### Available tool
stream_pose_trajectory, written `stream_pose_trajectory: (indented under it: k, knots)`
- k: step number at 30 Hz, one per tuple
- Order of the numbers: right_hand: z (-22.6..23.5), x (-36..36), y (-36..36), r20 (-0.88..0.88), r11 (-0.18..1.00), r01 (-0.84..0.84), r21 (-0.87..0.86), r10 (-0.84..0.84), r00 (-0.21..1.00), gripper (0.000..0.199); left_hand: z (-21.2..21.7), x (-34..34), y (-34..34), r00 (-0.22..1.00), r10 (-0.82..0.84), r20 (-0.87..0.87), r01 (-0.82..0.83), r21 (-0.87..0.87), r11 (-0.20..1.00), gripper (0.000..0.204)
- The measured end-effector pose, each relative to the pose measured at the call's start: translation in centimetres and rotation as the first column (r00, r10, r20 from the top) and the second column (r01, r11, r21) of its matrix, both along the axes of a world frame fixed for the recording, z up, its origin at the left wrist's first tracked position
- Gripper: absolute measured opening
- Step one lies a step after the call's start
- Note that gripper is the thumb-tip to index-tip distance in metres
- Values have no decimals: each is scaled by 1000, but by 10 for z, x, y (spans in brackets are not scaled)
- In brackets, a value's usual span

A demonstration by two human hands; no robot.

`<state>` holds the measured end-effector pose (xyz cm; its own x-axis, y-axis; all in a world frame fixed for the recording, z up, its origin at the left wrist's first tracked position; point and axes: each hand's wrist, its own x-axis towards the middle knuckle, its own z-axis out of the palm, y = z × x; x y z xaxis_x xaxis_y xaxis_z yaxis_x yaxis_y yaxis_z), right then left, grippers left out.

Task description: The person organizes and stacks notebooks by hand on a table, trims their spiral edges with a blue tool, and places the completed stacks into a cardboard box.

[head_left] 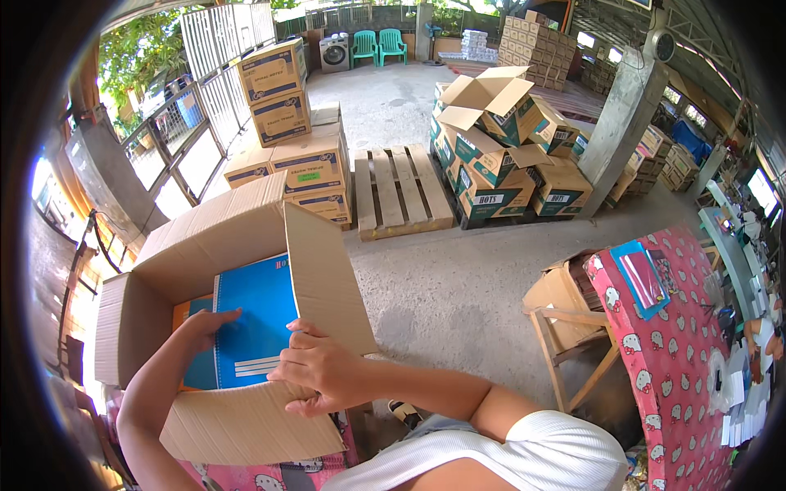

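- Blue spiral notebook (pixel 252 327): lies flat inside the open cardboard box (pixel 155 315), lower left of the frame; spiral binding along its left edge, white lines across its lower cover. An orange cover edge (pixel 182 309) shows just left of it, partly beneath.
- Left hand (pixel 205 325): reaches into the box from the lower left, palm down, fingers stretched out and close together, tips resting on the notebook's left part near the spiral. Not gripping anything.
- Right hand (pixel 315 368): at the box's near right corner, fingers curled and pinched on the lower edge of the right flap (pixel 323 282), thumb toward the notebook. The flap stands up, tilted outward.
- Box: four flaps open; near flap (pixel 246 425) folds toward the person, far flap (pixel 217 221) lies back. The box rests on a pink patterned surface (pixel 254 476) at the bottom edge.
- Centre of frame: bare concrete floor (pixel 458 286); above it a wooden pallet (pixel 399 190).
- Upper left: stacked sealed cartons with blue print (pixel 295 135).
- Upper centre-right: pile of green and brown cartons (pixel 503 159), top one open.
- Right: table with pink patterned cloth (pixel 671 360), a blue folder (pixel 640 280) on it; a wooden stool with a carton (pixel 565 315) just left of it.
- Top: two green chairs (pixel 378 45) and a washing machine (pixel 333 53), far back.
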<state>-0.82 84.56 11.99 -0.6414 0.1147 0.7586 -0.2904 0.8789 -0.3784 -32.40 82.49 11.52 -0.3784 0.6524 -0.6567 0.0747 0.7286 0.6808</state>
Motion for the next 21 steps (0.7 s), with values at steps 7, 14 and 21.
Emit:
stream_pose_trajectory:
  k: [7, 14, 21]
  knots:
    - [-4, 0, 3, 2, 1000, -9, -20, 9, 1000, 36, -7, -10, 3, 994, 34, 104, -36, 18, 999, 73]
    - [-1, -2, 8, -22, 996, -75, -41, 74, 997, 34, -13, -13, 2, 940, 76, 333, -88, 23, 996, 80]
    - [-3, -8, 6, -64, 995, -95, -38, 92, 994, 35, -13, -17, -6, 967, 35, 251, -39, 14, 999, 71]
